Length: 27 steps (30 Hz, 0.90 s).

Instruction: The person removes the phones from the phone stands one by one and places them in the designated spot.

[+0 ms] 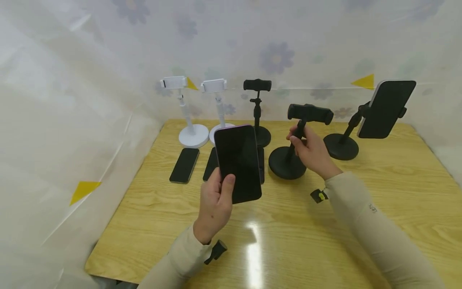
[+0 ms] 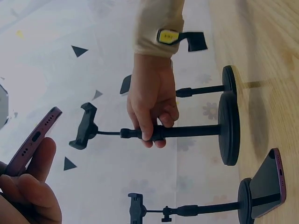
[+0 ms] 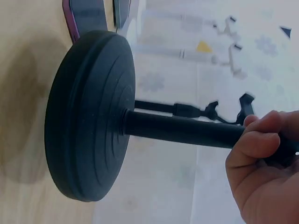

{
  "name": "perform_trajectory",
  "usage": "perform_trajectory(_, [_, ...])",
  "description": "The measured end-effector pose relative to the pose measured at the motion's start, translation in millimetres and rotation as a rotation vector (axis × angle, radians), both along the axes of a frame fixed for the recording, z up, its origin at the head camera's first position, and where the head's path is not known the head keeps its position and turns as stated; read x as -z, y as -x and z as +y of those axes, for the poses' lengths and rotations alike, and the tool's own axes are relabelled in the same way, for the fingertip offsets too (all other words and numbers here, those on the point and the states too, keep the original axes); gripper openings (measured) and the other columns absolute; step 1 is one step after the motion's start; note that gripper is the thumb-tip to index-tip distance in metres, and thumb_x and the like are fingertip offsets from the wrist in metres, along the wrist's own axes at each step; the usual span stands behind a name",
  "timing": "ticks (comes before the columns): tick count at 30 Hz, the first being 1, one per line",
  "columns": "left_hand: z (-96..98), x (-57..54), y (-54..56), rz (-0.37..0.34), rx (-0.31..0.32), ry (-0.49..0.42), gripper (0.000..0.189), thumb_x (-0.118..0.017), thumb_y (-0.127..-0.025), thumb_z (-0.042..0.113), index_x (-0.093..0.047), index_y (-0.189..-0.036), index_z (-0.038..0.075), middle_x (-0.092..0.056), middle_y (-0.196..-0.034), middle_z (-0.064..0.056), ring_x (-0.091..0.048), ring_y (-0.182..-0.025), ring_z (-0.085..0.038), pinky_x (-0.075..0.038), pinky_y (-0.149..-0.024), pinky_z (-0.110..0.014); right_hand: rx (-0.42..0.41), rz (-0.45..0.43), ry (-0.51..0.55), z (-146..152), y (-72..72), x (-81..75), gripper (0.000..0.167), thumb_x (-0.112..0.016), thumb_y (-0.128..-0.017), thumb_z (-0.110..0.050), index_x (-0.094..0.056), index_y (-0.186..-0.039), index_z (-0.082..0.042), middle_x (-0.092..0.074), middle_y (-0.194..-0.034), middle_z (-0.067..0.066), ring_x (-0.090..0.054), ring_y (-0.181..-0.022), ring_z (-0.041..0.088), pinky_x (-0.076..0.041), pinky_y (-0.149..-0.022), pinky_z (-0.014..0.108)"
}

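Note:
My left hand (image 1: 215,205) grips a smartphone (image 1: 240,162) by its lower left side, thumb across the edge of its dark screen. In the left wrist view the phone's purple edge (image 2: 29,148) with its port shows beside my fingers. My right hand (image 1: 315,155) holds a black phone stand (image 1: 287,162) by its pole, below the spread clamp (image 1: 310,113). That clamp has no phone in it. In the right wrist view the stand's round base (image 3: 91,116) hangs close over the table, and my fingers (image 3: 261,142) curl round the pole.
Left of the held stand are two white stands (image 1: 193,135) and another black stand (image 1: 257,110). Phones (image 1: 185,165) lie flat before them, some partly hidden by the held phone. To the right, a black stand (image 1: 341,146) carries a phone (image 1: 388,109). Flowered sheeting (image 1: 231,48) hangs behind the wooden table (image 1: 151,233).

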<state>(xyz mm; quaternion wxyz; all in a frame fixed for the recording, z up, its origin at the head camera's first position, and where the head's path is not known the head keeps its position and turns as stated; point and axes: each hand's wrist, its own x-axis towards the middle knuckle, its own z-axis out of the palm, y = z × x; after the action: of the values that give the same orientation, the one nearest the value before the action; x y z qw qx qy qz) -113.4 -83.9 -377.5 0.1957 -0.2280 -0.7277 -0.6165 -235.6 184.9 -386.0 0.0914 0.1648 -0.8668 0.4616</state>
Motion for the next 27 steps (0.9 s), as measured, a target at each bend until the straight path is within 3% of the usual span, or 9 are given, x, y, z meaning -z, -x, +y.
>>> perform_trajectory(7, [-1.7, 3.1, 1.5, -0.043, 0.002, -0.007, 0.018, -0.044, -0.105, 0.006, -0.056, -0.114, -0.004, -0.073, -0.096, -0.020, -0.075, -0.090, -0.024, -0.061, -0.076, -0.033, 0.008, -0.101, -0.014, 8.7, 44.5, -3.0, 0.036, -0.037, -0.108, -0.026, -0.040, -0.137, -0.006, -0.057, -0.129, 0.018, -0.057, -0.082, 0.031, -0.043, -0.071, 0.028])
perform_trajectory(11, [-1.6, 5.7, 2.8, -0.049, -0.004, 0.001, 0.018, -0.044, -0.105, 0.006, -0.057, -0.113, -0.004, -0.069, -0.081, -0.017, -0.074, -0.082, -0.018, -0.061, -0.072, -0.031, 0.009, -0.111, -0.012, 12.2, 66.3, -3.5, 0.037, -0.036, -0.108, -0.024, -0.039, -0.137, -0.002, -0.055, -0.130, 0.022, -0.059, -0.105, 0.038, -0.047, -0.086, 0.039])
perform_trajectory(15, [-0.9, 8.1, 3.1, -0.062, -0.008, 0.010, 0.018, -0.044, -0.105, 0.006, -0.057, -0.111, -0.004, -0.063, -0.071, -0.015, -0.069, -0.075, -0.010, -0.060, -0.069, -0.029, 0.026, -0.165, -0.001, 17.1, 84.7, -3.1, 0.039, -0.034, -0.108, -0.026, -0.037, -0.138, -0.001, -0.053, -0.134, 0.024, -0.053, -0.126, 0.040, -0.044, -0.102, 0.055])
perform_trajectory(19, [-0.2, 8.7, 3.3, -0.068, -0.015, 0.019, 0.018, -0.043, -0.105, 0.007, -0.057, -0.112, -0.004, -0.053, -0.062, -0.012, -0.059, -0.065, -0.002, -0.057, -0.064, -0.026, 0.064, -0.175, 0.005, 16.4, 101.5, -0.8, 0.040, -0.033, -0.108, -0.029, -0.036, -0.138, -0.002, -0.053, -0.135, 0.024, -0.051, -0.129, 0.040, -0.043, -0.103, 0.057])
perform_trajectory(27, [0.1, 10.3, 0.6, -0.089, -0.019, 0.034, 0.018, -0.044, -0.105, 0.007, -0.056, -0.112, -0.004, -0.052, -0.061, -0.012, -0.059, -0.064, -0.002, -0.058, -0.066, -0.026, 0.095, -0.202, -0.043, 14.1, 124.5, 9.9, 0.040, -0.031, -0.109, -0.026, -0.036, -0.138, 0.001, -0.054, -0.136, 0.025, -0.046, -0.135, 0.040, -0.035, -0.114, 0.056])
